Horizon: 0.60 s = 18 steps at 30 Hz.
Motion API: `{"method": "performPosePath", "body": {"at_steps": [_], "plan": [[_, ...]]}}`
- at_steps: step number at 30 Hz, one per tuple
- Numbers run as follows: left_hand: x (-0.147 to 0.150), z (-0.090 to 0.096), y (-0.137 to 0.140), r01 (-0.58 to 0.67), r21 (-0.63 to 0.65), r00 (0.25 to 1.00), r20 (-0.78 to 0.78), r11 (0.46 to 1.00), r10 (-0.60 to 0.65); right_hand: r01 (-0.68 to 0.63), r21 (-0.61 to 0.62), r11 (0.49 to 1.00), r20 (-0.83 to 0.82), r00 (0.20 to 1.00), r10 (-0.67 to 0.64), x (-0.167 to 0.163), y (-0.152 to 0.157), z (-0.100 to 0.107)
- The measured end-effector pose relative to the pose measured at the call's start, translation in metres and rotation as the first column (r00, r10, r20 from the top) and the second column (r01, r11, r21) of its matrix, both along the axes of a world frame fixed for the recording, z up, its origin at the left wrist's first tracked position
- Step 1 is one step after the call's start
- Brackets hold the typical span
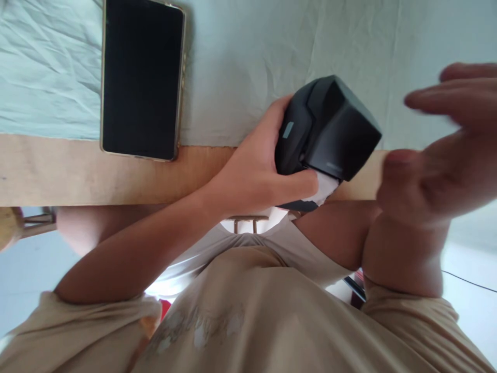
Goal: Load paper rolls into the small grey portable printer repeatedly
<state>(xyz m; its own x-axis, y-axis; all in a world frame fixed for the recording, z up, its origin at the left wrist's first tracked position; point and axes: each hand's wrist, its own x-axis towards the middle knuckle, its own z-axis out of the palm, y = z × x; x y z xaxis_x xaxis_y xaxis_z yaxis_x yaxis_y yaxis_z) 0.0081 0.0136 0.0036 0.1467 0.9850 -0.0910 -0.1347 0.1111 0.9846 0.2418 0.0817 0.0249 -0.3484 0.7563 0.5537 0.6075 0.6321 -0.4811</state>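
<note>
Shirt (267, 311) at bottom, device (336, 127) gripped mid-frame by left hand (258, 171), best kept steady, as right hand (446, 155) is held unclenched, far right.

Table (46, 171): Covering and Load

Clock positions refer to the centre of the view. The table spans the upper half, from 9 through 12 to 3 o'clock. Its near edge is a straight strip of exposed light wood. A pale green-grey cloth (240, 62) covers the surface beyond this strip. The cloth is heavily wrinkled at 10 o'clock and smoother at 12 o'clock; a straight crease runs across it at 1 o'clock.

A tablet (142, 83) lies flat between 10 and 11 o'clock, dark screen upward, in a translucent case (137, 155). Its long sides run roughly 12 to 6. The 6 o'clock end overlaps the wood strip; the remainder rests on the cloth.
</note>
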Motion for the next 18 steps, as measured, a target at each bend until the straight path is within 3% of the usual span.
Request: {"method": "performPosePath", "body": {"at_steps": [3, 8, 13, 18], "plan": [[0.000, 0.001, -0.001, -0.002, 0.019, 1.000, 0.025, 1.000, 0.002, -0.245, 0.072, 0.967, 0.199, 0.953, 0.226, -0.012, -0.008, 0.002], [0.002, 0.008, -0.004, -0.012, -0.116, 0.993, 0.118, 0.993, 0.026, -0.231, -0.031, 0.973, 0.213, 0.949, 0.232, -0.016, -0.016, 0.004], [0.001, 0.005, -0.006, -0.047, -0.044, 0.989, 0.136, 0.998, 0.052, -0.164, -0.141, 0.976, 0.291, 0.936, 0.199, -0.018, -0.019, 0.007], [0.002, -0.002, -0.007, -0.023, -0.072, 0.977, 0.212, 0.997, 0.038, -0.190, -0.074, 0.979, 0.247, 0.947, 0.203, -0.023, -0.019, 0.001]]}}
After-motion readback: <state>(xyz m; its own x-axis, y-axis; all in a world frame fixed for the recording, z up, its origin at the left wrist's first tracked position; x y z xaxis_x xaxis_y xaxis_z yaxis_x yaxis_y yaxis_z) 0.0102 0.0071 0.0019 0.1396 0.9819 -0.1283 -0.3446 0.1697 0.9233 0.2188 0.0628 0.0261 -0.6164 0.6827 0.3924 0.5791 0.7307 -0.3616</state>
